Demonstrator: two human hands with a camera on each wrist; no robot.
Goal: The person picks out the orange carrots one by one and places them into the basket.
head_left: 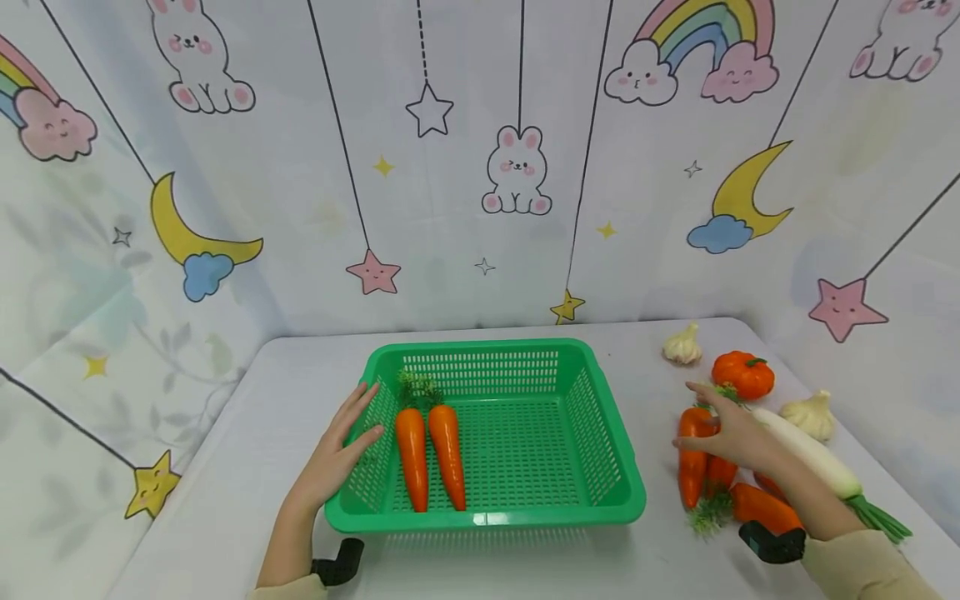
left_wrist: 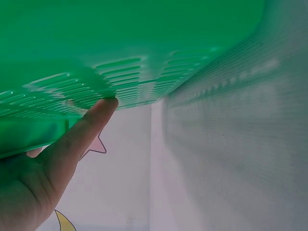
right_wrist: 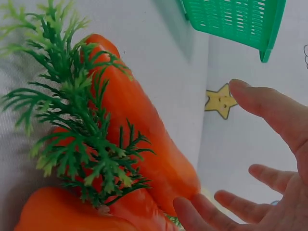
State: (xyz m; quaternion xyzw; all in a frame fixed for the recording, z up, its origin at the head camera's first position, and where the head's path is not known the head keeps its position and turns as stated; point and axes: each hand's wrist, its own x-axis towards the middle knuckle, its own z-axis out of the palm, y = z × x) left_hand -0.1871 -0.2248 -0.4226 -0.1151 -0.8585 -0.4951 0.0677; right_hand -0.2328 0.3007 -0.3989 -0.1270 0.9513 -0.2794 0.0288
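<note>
Head view, left hand (head_left: pixel 337 454) with fingers extended at the green basket (head_left: pixel 487 521), two carrots (head_left: pixel 447 454) inside, right hand (head_left: pixel 731 432) (fingers spread, gripping nothing) by more carrots (head_left: pixel 692 479) on the table (head_left: pixel 645 375).

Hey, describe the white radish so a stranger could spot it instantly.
Find the green basket, then go right to the person's right hand. Along the far side of that forearm lies the white radish, slanting. Unlike the orange carrots and squat garlic bulbs nearby, it is long and white, with green stalks.
</note>
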